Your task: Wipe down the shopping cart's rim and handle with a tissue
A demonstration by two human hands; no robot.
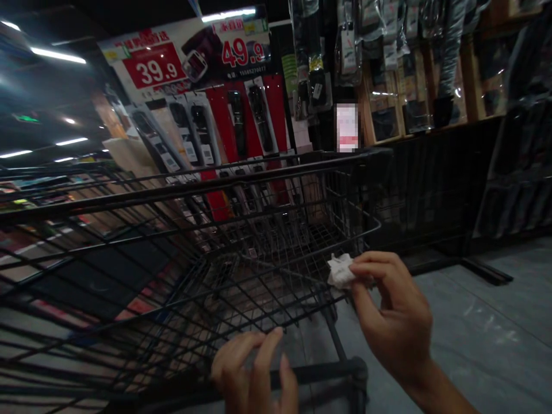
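Note:
Between the thumb and fingertips of my right hand (394, 316) is a crumpled white tissue (340, 270), held beside the front corner of a black wire shopping cart (259, 279). My left hand (254, 371) is low in the middle of the view, its fingers loosely bent and apart. It holds nothing that I can see, and it overlaps the cart's lower frame bar (319, 371). Whether it touches the bar is unclear. The wire basket shows no goods inside that I can make out.
Behind the cart stands a display of packaged belts (202, 132) under a price sign (194, 57). Boxed goods (383, 109) line a shelf to the right, with wrapped items hanging above. A dark rack foot (487, 270) rests on the grey floor (483, 328).

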